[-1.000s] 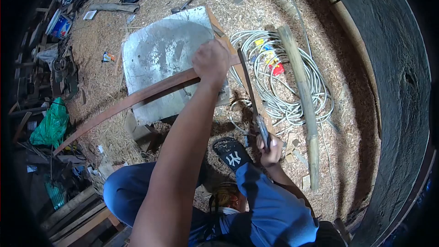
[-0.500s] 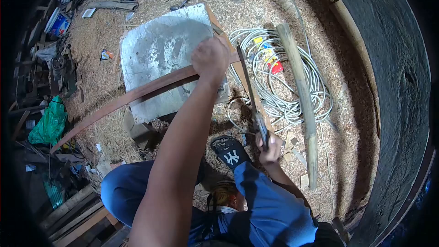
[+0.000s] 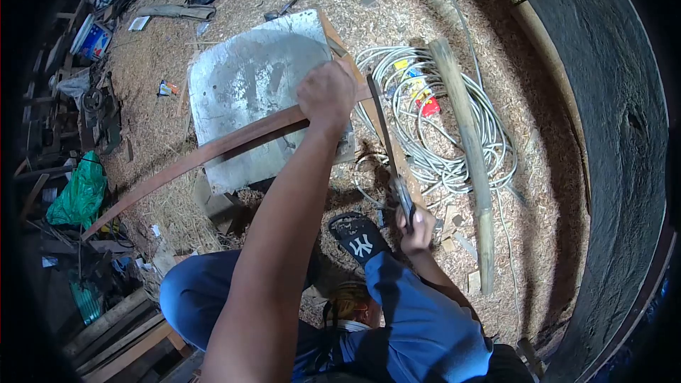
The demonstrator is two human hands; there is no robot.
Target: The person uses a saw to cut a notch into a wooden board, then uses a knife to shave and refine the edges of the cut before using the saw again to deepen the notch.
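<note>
My left hand (image 3: pixel 326 93) is closed around a long reddish wooden strip (image 3: pixel 234 142), near its far right end, and presses it over a worn silvery metal-topped surface (image 3: pixel 248 74). The strip runs down to the left, past the surface's edge. In my right hand (image 3: pixel 417 231) is the handle of a handsaw (image 3: pixel 387 138). Its dark, narrow blade is seen nearly edge-on and crosses the strip's short end, just right of my left hand. The teeth are too small to make out. A tan board (image 3: pixel 401 159) lies beneath the blade along the right side.
Coiled grey cable (image 3: pixel 454 163) lies on the shavings at right, beside a wooden pole (image 3: pixel 464 128). A large dark timber (image 3: pixel 603 99) curves along the right side. My sandalled foot (image 3: pixel 358 240) is below the saw. Scrap and a green plastic bag (image 3: pixel 78 191) lie at left.
The view has shifted very slightly. Both hands, the strip and the saw keep nearly the same positions, with the saw blade's tip a touch lower.
</note>
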